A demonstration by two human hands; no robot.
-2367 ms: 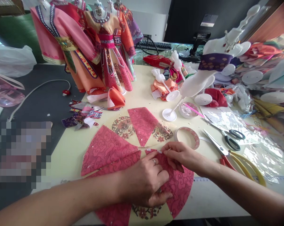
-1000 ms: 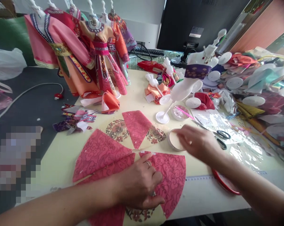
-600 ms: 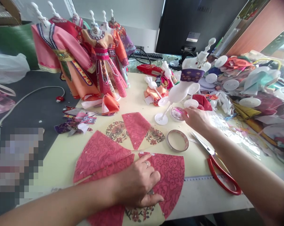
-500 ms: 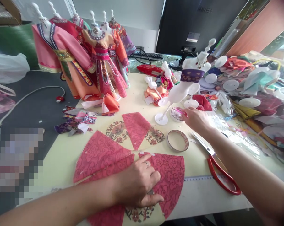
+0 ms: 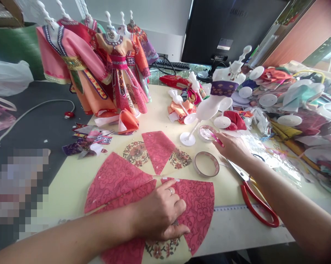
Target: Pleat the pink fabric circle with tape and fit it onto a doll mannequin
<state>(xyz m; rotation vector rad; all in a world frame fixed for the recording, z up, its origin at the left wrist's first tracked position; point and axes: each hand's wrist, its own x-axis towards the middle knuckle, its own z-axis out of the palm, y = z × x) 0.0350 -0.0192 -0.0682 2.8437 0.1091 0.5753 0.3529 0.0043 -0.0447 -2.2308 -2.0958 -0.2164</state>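
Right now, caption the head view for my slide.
Left hand presses pink fabric; right hand holds a pink tool by a small dish.

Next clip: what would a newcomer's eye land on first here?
The row of small costumed dress forms in pink, orange and red, standing at the table's far left. Then the fan of pink patterned fabric pieces at front centre, pressed flat by the left hand, while the right hand holds a pink tool by a small round dish.

Pink cloud-patterned fabric (image 5: 198, 209), red-handled scissors (image 5: 257, 207)
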